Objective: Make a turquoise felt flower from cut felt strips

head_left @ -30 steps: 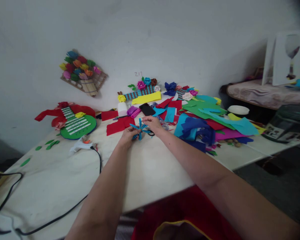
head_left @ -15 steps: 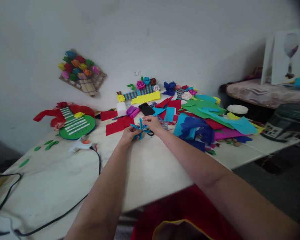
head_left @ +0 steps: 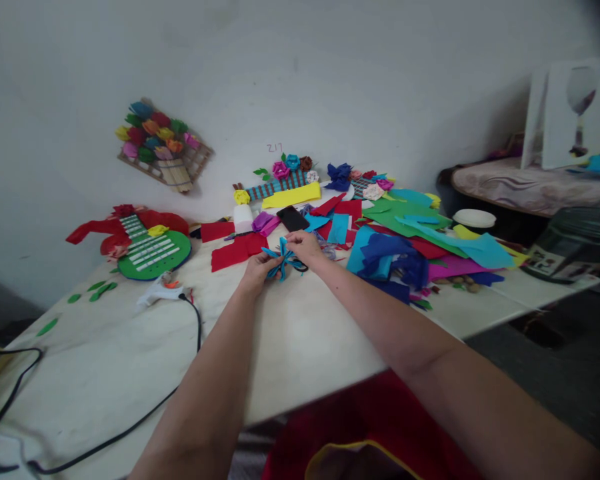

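Observation:
A blue paper flower (head_left: 283,260) with several narrow, pointed petals is held up between my hands over the table. My left hand (head_left: 259,271) pinches it from the left, fingers closed on its lower left side. My right hand (head_left: 304,245) has its fingertips closed on an upper right petal. Just behind the flower, black-handled scissors (head_left: 301,267) lie partly hidden on the table. Red paper pieces (head_left: 230,255) lie beyond my left hand, and a black phone (head_left: 293,218) rests behind my right.
A white glue gun (head_left: 161,291) with a black cord lies left, near a green guitar-shaped craft (head_left: 155,253). Coloured paper sheets (head_left: 410,223) pile up at right, beside a glass jar (head_left: 570,247) near the table edge. Blue scraps (head_left: 395,257) sit close to my right forearm.
The flower's petals look wider and more spread than before. Both hands stay in nearly the same place, still holding it.

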{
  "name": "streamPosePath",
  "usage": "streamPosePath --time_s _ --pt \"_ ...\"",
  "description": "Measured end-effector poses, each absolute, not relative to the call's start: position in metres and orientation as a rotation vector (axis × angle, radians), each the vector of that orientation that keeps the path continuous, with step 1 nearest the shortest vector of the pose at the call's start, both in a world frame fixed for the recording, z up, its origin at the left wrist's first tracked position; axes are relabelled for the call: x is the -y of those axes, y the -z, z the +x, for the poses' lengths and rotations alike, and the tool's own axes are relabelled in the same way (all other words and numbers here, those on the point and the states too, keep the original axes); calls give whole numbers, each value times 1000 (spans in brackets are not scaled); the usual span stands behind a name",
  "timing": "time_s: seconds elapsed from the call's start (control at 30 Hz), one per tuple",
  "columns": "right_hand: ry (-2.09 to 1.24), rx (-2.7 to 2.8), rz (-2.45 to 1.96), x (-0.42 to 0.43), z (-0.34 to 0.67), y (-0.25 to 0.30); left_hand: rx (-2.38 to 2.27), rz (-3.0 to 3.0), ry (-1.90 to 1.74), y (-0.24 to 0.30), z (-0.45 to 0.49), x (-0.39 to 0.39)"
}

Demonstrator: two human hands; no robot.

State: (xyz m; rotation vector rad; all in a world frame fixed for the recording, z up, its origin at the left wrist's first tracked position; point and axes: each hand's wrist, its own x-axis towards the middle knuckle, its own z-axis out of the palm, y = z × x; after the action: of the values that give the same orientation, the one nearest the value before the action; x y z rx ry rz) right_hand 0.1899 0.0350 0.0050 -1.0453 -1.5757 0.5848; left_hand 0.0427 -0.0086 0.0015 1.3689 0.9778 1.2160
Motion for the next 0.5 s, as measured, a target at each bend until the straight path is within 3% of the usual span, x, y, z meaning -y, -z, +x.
streamPosePath --time_s 0.5 --pt "-591 1547 -865 -28 190 -11 -976 1247 -1253 -2 41 6"
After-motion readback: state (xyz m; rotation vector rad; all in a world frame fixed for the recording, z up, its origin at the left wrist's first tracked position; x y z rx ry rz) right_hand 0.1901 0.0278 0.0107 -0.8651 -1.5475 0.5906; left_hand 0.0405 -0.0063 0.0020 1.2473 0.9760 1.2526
